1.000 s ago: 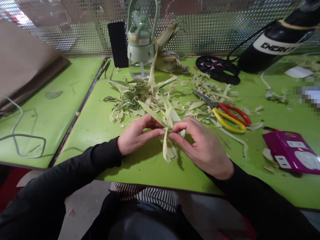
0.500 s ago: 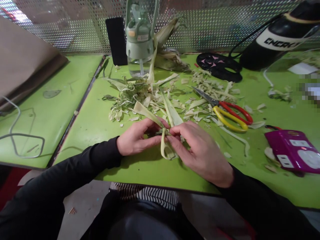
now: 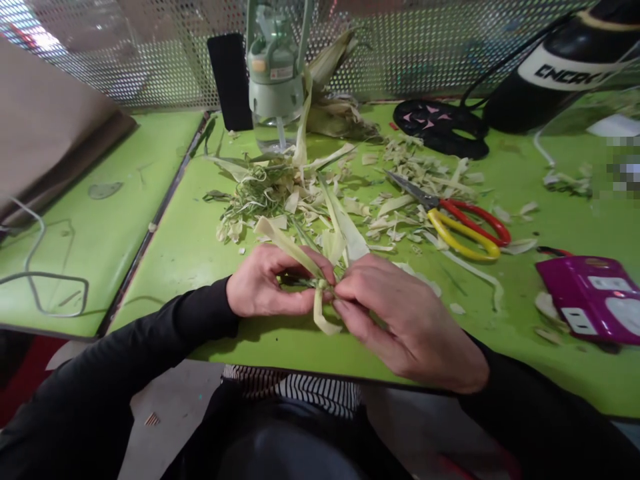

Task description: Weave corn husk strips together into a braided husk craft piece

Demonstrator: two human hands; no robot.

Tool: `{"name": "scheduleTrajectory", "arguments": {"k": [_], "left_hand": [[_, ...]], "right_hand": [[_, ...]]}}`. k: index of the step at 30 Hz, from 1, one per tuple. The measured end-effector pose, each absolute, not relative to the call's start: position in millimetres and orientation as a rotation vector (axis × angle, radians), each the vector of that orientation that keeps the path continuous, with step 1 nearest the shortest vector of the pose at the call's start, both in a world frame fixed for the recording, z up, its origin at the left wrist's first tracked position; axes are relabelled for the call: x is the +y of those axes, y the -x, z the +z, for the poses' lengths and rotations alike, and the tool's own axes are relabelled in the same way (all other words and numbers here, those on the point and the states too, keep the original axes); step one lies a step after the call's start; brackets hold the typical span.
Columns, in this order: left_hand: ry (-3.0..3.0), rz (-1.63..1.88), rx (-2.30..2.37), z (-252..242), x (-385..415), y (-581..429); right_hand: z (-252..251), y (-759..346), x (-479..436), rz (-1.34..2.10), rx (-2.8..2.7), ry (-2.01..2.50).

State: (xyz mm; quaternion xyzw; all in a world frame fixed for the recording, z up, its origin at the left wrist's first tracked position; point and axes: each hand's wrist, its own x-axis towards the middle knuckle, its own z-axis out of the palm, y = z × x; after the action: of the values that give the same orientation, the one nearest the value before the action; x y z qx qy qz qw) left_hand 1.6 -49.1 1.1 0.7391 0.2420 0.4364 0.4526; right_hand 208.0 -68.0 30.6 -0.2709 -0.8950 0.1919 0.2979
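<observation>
Pale corn husk strips [image 3: 321, 308] are gathered and knotted between my two hands, low over the green table. My left hand [image 3: 275, 283] is closed, pinching the bundle from the left with thumb below and fingers above. Thumb and fingertips of my right hand [image 3: 395, 313] press on the strips at the right side of the knot. One strip sticks up to the upper left and a short end hangs below the knot. Beyond my hands lies a heap of husk scraps [image 3: 270, 193]. Scissors [image 3: 457, 223] with one red and one yellow handle rest to the right, blades parted.
A green water bottle [image 3: 276, 87] and a black phone [image 3: 231, 83] stand against the perforated metal screen [image 3: 165, 60]. Dried husks [image 3: 340, 117] lie beside the bottle. At right are a purple power socket box [image 3: 593, 297], a black bottle [image 3: 555, 73] and a black flat object [image 3: 440, 127].
The husk loop below the knot has opened into a loose hanging end. My right hand has shifted slightly down and right, and my left hand a little to the left.
</observation>
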Motion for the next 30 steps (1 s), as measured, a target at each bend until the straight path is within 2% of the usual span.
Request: {"name": "scheduleTrajectory", "arguments": {"k": [6,11,16,20,26,30], "left_hand": [[-1.781,1.047,0.560,12,-45,3],[-1.501,0.902,0.461,8,-41,7],[-1.360,0.801,0.291,1,-42,0],[-1.271,0.818,0.285,-2,-42,-1],[-1.261,0.807,0.403,-1,-38,1],[-1.290,0.808,0.431,1,-39,1]], "right_hand": [[32,-210,-65,0.657,-2.310,0.680],[29,-211,-56,1.115,-2.011,0.972],[16,-206,-54,1.451,-1.664,0.865],[11,-206,-56,1.336,-1.627,0.825],[16,-212,-56,0.843,-1.886,0.897],[16,-211,-57,0.774,-1.904,0.917]]}}
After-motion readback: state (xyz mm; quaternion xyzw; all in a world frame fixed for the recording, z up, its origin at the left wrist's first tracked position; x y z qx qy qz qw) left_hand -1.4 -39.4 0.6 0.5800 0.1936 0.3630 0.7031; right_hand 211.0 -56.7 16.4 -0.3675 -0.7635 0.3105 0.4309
